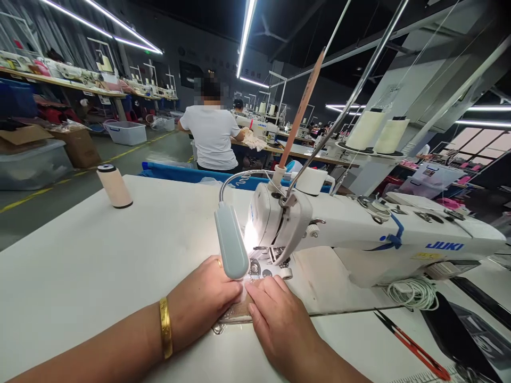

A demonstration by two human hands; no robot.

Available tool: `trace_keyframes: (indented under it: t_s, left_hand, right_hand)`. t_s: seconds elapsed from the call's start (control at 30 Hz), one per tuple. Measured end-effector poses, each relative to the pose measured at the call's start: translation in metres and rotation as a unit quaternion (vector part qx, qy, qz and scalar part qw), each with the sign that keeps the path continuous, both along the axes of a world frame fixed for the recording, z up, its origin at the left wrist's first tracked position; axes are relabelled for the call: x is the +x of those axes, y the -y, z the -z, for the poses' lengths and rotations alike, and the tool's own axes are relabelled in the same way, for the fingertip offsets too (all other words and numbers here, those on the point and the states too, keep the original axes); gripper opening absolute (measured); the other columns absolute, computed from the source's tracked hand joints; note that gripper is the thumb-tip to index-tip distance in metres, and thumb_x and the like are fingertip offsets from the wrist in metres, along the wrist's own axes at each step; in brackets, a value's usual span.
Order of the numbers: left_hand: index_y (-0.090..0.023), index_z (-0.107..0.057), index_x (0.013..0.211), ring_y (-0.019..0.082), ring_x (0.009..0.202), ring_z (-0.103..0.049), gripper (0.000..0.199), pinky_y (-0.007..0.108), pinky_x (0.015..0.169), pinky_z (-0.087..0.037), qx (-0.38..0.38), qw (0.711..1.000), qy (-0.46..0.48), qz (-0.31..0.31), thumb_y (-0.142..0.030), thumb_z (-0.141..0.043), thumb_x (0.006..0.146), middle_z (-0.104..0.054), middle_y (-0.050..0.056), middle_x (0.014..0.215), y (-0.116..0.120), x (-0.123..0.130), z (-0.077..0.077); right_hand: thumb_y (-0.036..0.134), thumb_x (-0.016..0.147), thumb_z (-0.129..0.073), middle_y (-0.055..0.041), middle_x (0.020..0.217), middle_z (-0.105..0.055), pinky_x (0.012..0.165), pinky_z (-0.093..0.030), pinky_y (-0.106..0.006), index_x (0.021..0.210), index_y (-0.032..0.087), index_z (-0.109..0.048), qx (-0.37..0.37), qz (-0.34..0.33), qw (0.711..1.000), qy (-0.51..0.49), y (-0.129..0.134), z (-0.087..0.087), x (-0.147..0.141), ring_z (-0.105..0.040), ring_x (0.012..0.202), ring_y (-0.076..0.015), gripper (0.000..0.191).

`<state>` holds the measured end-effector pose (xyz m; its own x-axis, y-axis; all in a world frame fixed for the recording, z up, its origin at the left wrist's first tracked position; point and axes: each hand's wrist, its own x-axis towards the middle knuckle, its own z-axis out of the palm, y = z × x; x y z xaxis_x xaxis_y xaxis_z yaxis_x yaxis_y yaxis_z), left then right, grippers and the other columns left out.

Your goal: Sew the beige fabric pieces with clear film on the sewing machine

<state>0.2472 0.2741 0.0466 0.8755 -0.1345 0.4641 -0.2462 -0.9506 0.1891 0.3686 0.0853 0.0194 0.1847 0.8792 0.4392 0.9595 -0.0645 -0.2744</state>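
Both hands meet at the needle area of a white sewing machine (275, 213). My left hand (207, 292) wears a gold bracelet (165, 327), and its fingers are closed and bent down at the left of the presser foot. My right hand (279, 314) lies opposite, fingers together, pressing down close to the foot. Between them shows a small piece of light brown fabric (241, 309), mostly covered by the hands. A grey-green lamp (232, 242) on a bent metal neck hangs over the left fingertips and hides part of them.
A thread cone (115, 186) stands on the white table (159, 223) at left. Red-handled tweezers (413, 346), a black phone-like object (455, 335) and a coil of pale cord (413, 292) lie at right. A pencil (301, 109) rises from the machine. A co-worker (211, 127) sits ahead.
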Motion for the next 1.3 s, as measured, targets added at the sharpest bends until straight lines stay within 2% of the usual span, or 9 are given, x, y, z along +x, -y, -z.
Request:
trace_keyframes:
  t_s: [0.1,0.43,0.63,0.77,0.93,1.17,1.3]
  left_hand:
    - [-0.021,-0.069,0.084,0.019,0.081,-0.065,0.027,0.031,0.075,-0.05,-0.011,1.0,-0.006,0.027,-0.007,-0.052,0.1,-0.074,0.003,0.092,0.003,-0.002,-0.005]
    - [-0.018,-0.07,0.081,0.018,0.078,-0.065,0.03,0.03,0.07,-0.05,-0.011,1.0,0.025,0.013,-0.007,-0.05,0.101,-0.075,0.003,0.089,0.003,0.003,-0.004]
    - [-0.017,-0.072,0.083,0.02,0.078,-0.066,0.028,0.031,0.07,-0.051,0.002,1.0,0.028,-0.012,-0.006,-0.052,0.099,-0.076,0.004,0.09,0.002,0.003,0.0]
    - [-0.016,-0.068,0.077,0.018,0.075,-0.065,0.027,0.03,0.069,-0.05,-0.001,1.0,0.027,0.011,-0.006,-0.054,0.097,-0.075,0.003,0.084,0.001,0.002,0.0]
    - [-0.017,-0.068,0.078,0.017,0.077,-0.064,0.025,0.03,0.07,-0.049,-0.01,1.0,0.02,0.012,-0.004,-0.057,0.095,-0.075,0.001,0.088,0.001,0.0,-0.001]
    - [-0.018,-0.065,0.075,0.017,0.076,-0.063,0.027,0.03,0.069,-0.048,-0.012,0.999,0.029,0.029,-0.002,-0.054,0.094,-0.074,0.001,0.085,0.002,0.002,-0.002]
    - [-0.019,-0.063,0.074,0.017,0.074,-0.06,0.029,0.03,0.067,-0.046,-0.006,0.999,0.03,0.033,-0.002,-0.052,0.095,-0.071,0.001,0.082,0.002,0.002,-0.004]
  right_hand:
    - [0.011,0.101,-0.048,-0.0068,0.091,-0.063,0.069,-0.046,-0.037,0.116,0.019,-0.067,-0.017,0.003,1.0,-0.005,0.0,-0.001,0.001,-0.054,0.08,-0.0253,0.026]
    - [0.012,0.102,-0.048,-0.0066,0.09,-0.061,0.071,-0.047,-0.039,0.116,0.02,-0.067,-0.02,0.004,1.0,-0.019,0.001,-0.001,0.003,-0.055,0.081,-0.0256,0.024]
    - [0.012,0.105,-0.046,-0.0057,0.092,-0.062,0.07,-0.048,-0.037,0.113,0.021,-0.065,-0.01,-0.003,0.999,-0.043,0.003,-0.007,0.005,-0.055,0.081,-0.0246,0.023]
    - [0.012,0.107,-0.044,-0.0052,0.093,-0.064,0.071,-0.051,-0.038,0.122,0.023,-0.064,0.015,-0.011,0.998,-0.054,0.004,-0.011,0.006,-0.057,0.082,-0.0248,0.027]
    - [0.01,0.104,-0.047,-0.0064,0.096,-0.065,0.072,-0.052,-0.038,0.13,0.022,-0.064,0.012,-0.024,0.999,-0.043,0.005,-0.009,0.005,-0.058,0.084,-0.025,0.033]
    - [0.007,0.102,-0.048,-0.0055,0.089,-0.061,0.07,-0.052,-0.035,0.114,0.022,-0.07,-0.003,-0.019,0.999,-0.043,0.006,-0.009,0.004,-0.055,0.081,-0.0235,0.029]
    - [0.008,0.103,-0.047,-0.0047,0.091,-0.063,0.071,-0.052,-0.036,0.116,0.023,-0.067,0.003,-0.019,0.999,-0.05,0.007,-0.012,0.005,-0.056,0.082,-0.0236,0.028]
